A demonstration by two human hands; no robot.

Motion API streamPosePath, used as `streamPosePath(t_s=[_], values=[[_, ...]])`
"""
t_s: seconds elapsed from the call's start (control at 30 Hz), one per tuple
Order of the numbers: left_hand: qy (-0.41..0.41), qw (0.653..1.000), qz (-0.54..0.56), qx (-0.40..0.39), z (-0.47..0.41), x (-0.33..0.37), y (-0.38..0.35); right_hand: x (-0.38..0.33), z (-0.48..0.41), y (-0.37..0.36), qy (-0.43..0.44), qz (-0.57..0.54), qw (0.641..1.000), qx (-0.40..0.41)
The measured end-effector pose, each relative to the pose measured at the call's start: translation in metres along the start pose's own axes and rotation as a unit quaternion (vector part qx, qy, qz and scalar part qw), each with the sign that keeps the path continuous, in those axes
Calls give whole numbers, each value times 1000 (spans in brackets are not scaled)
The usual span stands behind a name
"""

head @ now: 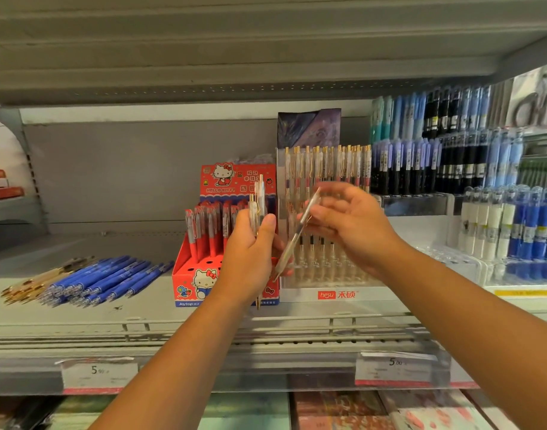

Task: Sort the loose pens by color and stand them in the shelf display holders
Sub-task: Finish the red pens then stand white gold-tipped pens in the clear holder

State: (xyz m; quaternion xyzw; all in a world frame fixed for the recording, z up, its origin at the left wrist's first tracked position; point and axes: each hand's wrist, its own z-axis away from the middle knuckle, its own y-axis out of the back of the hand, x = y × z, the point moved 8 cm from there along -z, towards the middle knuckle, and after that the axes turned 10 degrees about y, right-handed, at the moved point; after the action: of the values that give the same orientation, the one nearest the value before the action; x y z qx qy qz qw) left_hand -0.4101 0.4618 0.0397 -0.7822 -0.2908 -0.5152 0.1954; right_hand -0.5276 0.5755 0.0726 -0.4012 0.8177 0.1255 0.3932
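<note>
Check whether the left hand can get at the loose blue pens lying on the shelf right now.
Probably reachable, but not to pick up: the blue pens lie in the open left of the red holder, nothing over them, yet the left hand grips clear pens.

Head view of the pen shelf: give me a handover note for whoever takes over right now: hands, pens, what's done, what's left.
Left hand: holds a small bunch of clear gold-clip pens upright.
Right hand: pinches one clear pen, tilted, in front of the clear holder.
Done: the clear holder has many pens standing in it; the red holder is partly filled with red pens.
Left: stand the held pens; loose blue pens and gold pens lie on the shelf at left.
</note>
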Motion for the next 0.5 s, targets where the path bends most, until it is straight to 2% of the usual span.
streamPosePath(t_s=[0.27,0.5], values=[[-15,995,-90,44,-5,-2,7,-24,-19,29,81,89,987,109],[-12,994,-112,16,-4,-3,2,-8,-23,20,74,190,976,71]])
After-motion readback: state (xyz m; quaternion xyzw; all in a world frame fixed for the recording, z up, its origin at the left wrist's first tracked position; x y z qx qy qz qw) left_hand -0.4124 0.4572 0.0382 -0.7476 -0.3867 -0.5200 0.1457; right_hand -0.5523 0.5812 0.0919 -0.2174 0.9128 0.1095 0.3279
